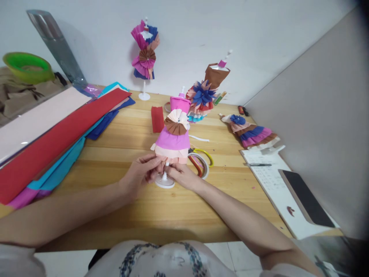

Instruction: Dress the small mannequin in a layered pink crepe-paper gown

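Observation:
A small mannequin in a pink crepe-paper dress stands upright in front of me on a white round base. Its waist carries a pleated rosette, half cream and half brown, and pale peach ruffles edge the hem. My left hand pinches the peach hem ruffle at the left. Under the hem's right side, my right hand has its fingers curled by the stand's stem; the dress hides part of its fingertips. Just right of the skirt lie a roll of white tape and yellow-handled scissors.
Long crepe-paper sheets spread over the table's left side. Two dressed mannequins, one pink and blue, one brown, stand behind; another paper dress lies at right. A red paper piece, notebook and phone lie about.

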`<state>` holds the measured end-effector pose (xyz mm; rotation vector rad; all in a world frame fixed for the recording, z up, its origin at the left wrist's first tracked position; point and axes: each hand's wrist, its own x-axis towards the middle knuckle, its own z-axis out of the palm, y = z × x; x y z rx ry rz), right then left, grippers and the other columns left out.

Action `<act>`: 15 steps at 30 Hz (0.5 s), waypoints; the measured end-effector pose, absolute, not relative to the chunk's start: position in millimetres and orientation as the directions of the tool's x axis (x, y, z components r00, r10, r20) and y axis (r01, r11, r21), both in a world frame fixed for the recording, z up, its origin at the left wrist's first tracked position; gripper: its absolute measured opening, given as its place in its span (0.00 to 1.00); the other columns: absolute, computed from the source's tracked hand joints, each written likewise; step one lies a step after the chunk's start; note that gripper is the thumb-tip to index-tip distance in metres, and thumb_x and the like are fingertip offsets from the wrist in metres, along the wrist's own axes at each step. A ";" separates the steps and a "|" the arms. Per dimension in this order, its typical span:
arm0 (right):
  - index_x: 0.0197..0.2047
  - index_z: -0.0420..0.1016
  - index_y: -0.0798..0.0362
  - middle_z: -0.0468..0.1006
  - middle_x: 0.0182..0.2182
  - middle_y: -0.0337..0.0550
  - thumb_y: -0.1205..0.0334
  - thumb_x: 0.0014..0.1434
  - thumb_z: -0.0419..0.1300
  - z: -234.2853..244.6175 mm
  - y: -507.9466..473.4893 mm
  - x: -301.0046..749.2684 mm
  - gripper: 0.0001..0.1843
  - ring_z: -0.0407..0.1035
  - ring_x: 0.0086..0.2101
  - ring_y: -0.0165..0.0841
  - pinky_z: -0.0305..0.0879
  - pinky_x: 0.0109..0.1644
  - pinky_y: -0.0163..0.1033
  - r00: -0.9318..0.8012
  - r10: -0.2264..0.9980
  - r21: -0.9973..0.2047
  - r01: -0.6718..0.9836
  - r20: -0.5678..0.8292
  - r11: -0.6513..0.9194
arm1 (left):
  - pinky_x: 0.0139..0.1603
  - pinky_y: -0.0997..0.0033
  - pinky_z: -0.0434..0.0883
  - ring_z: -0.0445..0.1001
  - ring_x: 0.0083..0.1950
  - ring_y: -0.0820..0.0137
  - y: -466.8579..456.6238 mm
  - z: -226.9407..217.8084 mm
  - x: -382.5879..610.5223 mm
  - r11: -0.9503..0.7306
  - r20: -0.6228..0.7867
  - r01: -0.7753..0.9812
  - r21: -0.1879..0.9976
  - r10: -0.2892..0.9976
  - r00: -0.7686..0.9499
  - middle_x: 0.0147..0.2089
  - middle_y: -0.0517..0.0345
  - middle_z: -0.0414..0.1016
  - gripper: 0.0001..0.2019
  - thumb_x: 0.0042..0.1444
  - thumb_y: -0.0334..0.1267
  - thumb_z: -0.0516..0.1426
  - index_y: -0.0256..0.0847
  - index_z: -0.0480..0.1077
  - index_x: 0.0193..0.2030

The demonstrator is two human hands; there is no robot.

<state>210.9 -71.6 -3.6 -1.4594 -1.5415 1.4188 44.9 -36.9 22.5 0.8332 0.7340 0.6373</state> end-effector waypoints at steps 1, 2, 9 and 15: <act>0.28 0.66 0.54 0.61 0.22 0.33 0.58 0.57 0.49 -3.8 -71.9 211.2 0.11 0.55 0.24 0.26 0.54 0.29 0.33 -0.236 0.939 -0.932 0.321 -0.249 -0.166 | 0.18 0.78 0.45 0.52 0.18 0.82 -35.5 23.1 45.0 0.523 -0.314 -0.223 0.822 0.745 0.589 0.21 0.64 0.63 0.17 0.47 0.48 0.65 0.36 0.68 0.23; 0.29 0.66 0.53 0.60 0.21 0.33 0.58 0.57 0.49 -3.6 -71.9 211.3 0.11 0.54 0.24 0.26 0.54 0.29 0.33 -0.242 0.938 -0.934 0.317 -0.248 -0.165 | 0.17 0.78 0.45 0.52 0.18 0.82 -34.2 23.6 45.2 0.522 -0.308 -0.235 0.820 0.748 0.587 0.20 0.64 0.62 0.17 0.47 0.47 0.65 0.36 0.68 0.22; 0.29 0.63 0.52 0.63 0.25 0.35 0.59 0.56 0.48 0.6 -69.3 209.3 0.08 0.57 0.27 0.27 0.57 0.33 0.33 -0.288 0.941 -0.959 0.263 -0.179 -0.102 | 0.18 0.79 0.47 0.54 0.18 0.83 -34.3 25.7 47.2 0.529 -0.315 -0.245 0.813 0.753 0.578 0.21 0.63 0.64 0.18 0.46 0.47 0.66 0.35 0.68 0.21; 0.32 0.64 0.52 0.65 0.27 0.36 0.59 0.55 0.48 -0.3 -67.4 209.0 0.07 0.59 0.29 0.28 0.59 0.34 0.34 -0.288 0.945 -0.968 0.236 -0.153 -0.085 | 0.17 0.81 0.52 0.58 0.19 0.83 -32.4 27.6 46.4 0.564 -0.352 -0.302 0.768 0.767 0.537 0.22 0.63 0.67 0.16 0.41 0.44 0.68 0.35 0.68 0.21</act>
